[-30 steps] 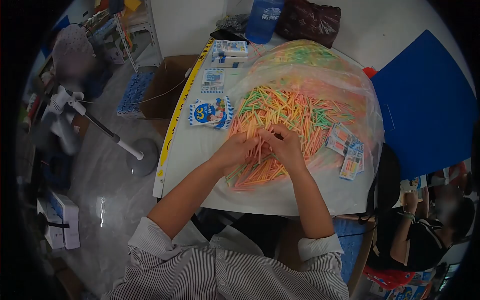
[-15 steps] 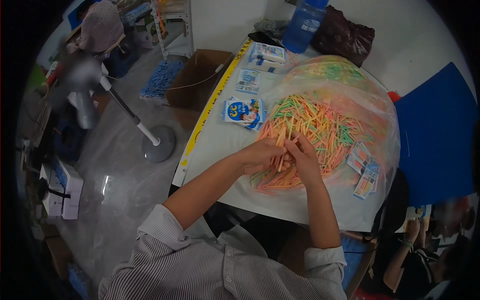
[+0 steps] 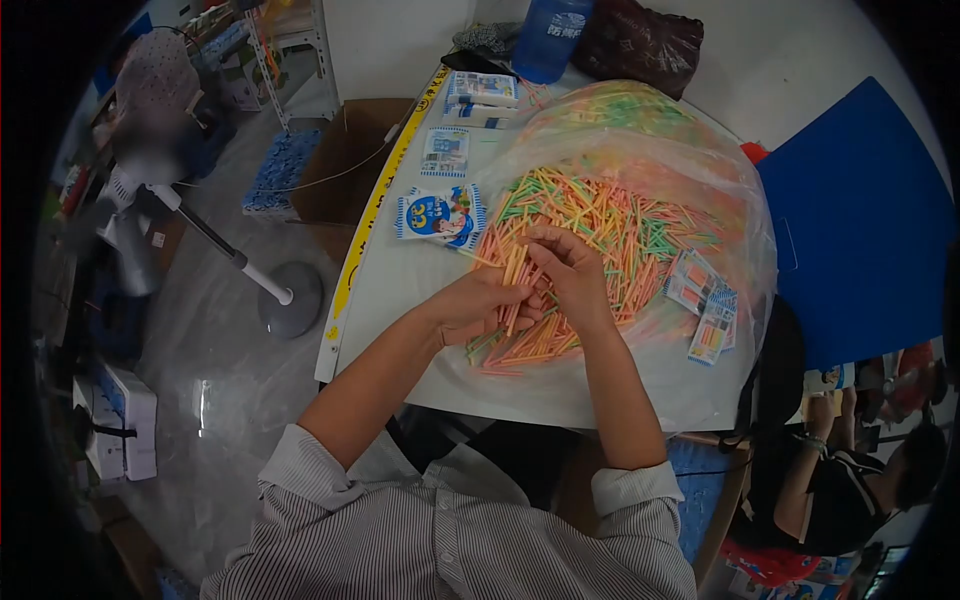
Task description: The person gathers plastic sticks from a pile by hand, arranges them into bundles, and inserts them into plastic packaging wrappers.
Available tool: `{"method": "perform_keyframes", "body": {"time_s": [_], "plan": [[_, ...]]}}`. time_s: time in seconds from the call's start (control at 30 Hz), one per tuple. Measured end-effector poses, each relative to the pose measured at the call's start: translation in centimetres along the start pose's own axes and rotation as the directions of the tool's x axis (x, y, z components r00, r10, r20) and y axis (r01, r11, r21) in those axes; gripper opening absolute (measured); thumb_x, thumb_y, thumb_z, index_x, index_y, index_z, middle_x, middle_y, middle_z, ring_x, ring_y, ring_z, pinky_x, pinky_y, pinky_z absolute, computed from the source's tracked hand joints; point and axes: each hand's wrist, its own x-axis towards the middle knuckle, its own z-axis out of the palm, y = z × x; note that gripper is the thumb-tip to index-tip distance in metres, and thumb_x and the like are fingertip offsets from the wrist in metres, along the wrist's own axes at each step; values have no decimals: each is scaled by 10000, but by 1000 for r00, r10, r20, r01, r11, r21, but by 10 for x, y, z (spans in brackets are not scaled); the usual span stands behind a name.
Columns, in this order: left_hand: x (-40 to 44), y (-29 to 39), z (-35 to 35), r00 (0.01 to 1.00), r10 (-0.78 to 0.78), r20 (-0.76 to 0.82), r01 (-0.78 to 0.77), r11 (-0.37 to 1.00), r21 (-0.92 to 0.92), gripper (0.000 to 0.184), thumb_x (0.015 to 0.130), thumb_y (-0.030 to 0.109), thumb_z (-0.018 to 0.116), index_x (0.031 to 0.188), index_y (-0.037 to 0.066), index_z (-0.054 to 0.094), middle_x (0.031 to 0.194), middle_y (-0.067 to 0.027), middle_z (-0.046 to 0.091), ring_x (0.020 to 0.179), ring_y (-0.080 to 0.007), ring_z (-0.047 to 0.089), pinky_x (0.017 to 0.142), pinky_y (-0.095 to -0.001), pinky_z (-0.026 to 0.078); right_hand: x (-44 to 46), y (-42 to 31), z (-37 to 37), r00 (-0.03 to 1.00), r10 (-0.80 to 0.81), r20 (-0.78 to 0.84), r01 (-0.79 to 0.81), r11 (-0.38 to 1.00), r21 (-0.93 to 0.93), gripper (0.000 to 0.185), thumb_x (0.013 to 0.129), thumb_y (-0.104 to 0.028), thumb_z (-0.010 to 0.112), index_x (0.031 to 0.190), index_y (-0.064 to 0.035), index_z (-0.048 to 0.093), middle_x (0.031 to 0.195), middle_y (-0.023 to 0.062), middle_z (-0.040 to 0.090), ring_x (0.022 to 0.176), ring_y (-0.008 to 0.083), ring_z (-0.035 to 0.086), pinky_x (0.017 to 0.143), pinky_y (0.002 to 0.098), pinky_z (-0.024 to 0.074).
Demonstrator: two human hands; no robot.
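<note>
A small bundle of thin pastel straw-like sticks (image 3: 514,272) stands tilted in my left hand (image 3: 478,306), whose fingers are wrapped round its lower part. My right hand (image 3: 572,275) is closed in a pinch at the upper part of the bundle; its fingertips partly hide what they grip. Below and beyond both hands spreads a heap of loose pink, yellow, orange and green sticks (image 3: 620,225), lying in a large clear plastic bag (image 3: 735,290). A blue-and-white printed packet (image 3: 440,215) lies just left of the heap.
Flat printed packets (image 3: 712,325) rest on the bag at right. Stacked packets (image 3: 482,98), a blue bottle (image 3: 550,40) and a dark plastic bag (image 3: 640,45) stand at the table's back. A blue board (image 3: 860,220) is at right. A fan (image 3: 290,298) and cardboard box (image 3: 350,165) stand left; another person (image 3: 840,490) sits lower right.
The view has shifted, so the table appears further left and higher. My right hand has moved up along the bundle to its upper part, and more of the sticks shows between my hands.
</note>
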Motion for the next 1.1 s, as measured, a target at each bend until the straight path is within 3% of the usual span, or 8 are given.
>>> {"method": "perform_keyframes", "body": {"time_s": [0.33, 0.4, 0.5, 0.63, 0.7, 0.83, 0.9, 1.1], "plan": [[-6, -10, 13, 990, 77, -120, -89, 991, -97, 181, 866, 121, 413, 994, -3, 446, 879, -116, 539, 814, -224, 568, 745, -330, 489, -17, -9, 11, 996, 83, 45, -74, 982, -171, 250, 863, -189, 461, 1049, -38, 534, 882, 17, 573, 773, 86, 537, 680, 213, 438], [-27, -3, 8, 927, 215, -307, -308, 904, -298, 181, 870, 135, 403, 984, 1, 446, 906, -122, 527, 892, -254, 547, 793, -383, 468, -9, 8, 10, 949, -285, -137, 242, 934, -263, 181, 826, -141, 521, 974, -46, 565, 821, 30, 563, 681, 88, 537, 589, 222, 443], [-56, 7, 1, 774, 261, -577, -488, 827, -279, 171, 874, 135, 397, 977, 8, 447, 952, -125, 508, 983, -274, 503, 844, -421, 435, -8, 9, 16, 944, -328, -27, 280, 842, -462, 117, 774, -81, 568, 884, -45, 585, 773, 50, 546, 639, 115, 534, 566, 233, 435], [-68, -2, -18, 760, 282, -585, -524, 798, -296, 176, 879, 140, 392, 982, 7, 443, 993, -131, 492, 1041, -279, 463, 879, -414, 413, -6, 8, 38, 945, -323, 48, 284, 742, -608, 75, 745, -71, 577, 812, -40, 588, 789, 78, 543, 639, 166, 546, 570, 253, 438], [-71, -5, -26, 786, 289, -547, -511, 801, -312, 180, 883, 133, 383, 989, 1, 443, 988, -135, 495, 1019, -277, 481, 874, -389, 424, -5, 15, 43, 911, -379, 164, 319, 394, -862, 74, 722, -66, 590, 790, -36, 583, 813, 88, 542, 647, 200, 555, 569, 270, 443], [-74, -3, -24, 789, 259, -557, -481, 825, -298, 196, 881, 148, 396, 993, -4, 448, 976, -134, 508, 984, -259, 509, 853, -353, 442, -5, 15, 42, 895, -410, 173, 346, 396, -851, 81, 725, -94, 591, 768, -28, 573, 809, 102, 538, 631, 224, 556, 556, 301, 444], [-73, -4, -23, 824, 261, -503, -420, 877, -233, 210, 874, 167, 419, 995, -1, 454, 955, -127, 530, 936, -238, 537, 817, -328, 461, -3, 8, 39, 950, -313, -16, 226, 718, -658, 107, 734, -120, 585, 778, -23, 572, 753, 107, 552, 618, 243, 558, 564, 322, 446], [-59, -13, -18, 893, 197, -404, -299, 931, -209, 229, 865, 190, 445, 993, 1, 467, 931, -116, 546, 893, -213, 550, 784, -322, 473, 25, 15, 29, 977, -199, -74, 57, 583, -810, 170, 702, -143, 617, 739, 14, 563, 634, 118, 567, 581, 244, 562, 546, 320, 440]]}}
